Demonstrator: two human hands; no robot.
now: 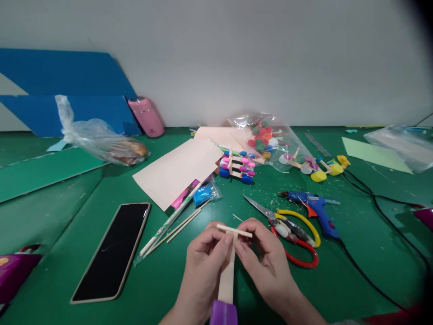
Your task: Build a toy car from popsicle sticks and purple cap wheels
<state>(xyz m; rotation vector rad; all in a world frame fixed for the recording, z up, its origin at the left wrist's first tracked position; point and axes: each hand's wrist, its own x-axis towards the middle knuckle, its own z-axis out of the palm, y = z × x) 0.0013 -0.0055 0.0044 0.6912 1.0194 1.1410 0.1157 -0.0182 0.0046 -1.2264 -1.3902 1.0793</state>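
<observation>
A flat wooden craft stick (227, 275) points away from me, its near end at a purple piece (223, 313) at the bottom edge. Across its far end lies a short thin wooden strip (234, 230), so the two make a T. My left hand (207, 257) is closed, thumb and fingers pinching the joint from the left. My right hand (262, 257) is closed on the right part of the strip, its thumb beside the stick. Whether the two pieces are glued I cannot tell. To the right lie scissors (291, 230) with red and yellow handles and a blue glue gun (316, 210).
A phone (113, 253) lies left, near thin wooden sticks (184, 225) and cream paper (179, 169). Behind are small stick-built models (237, 167), a clear bag of coloured caps (265, 137), a pink bottle (148, 117) and a tied plastic bag (101, 140). A black cord (365, 275) trails right.
</observation>
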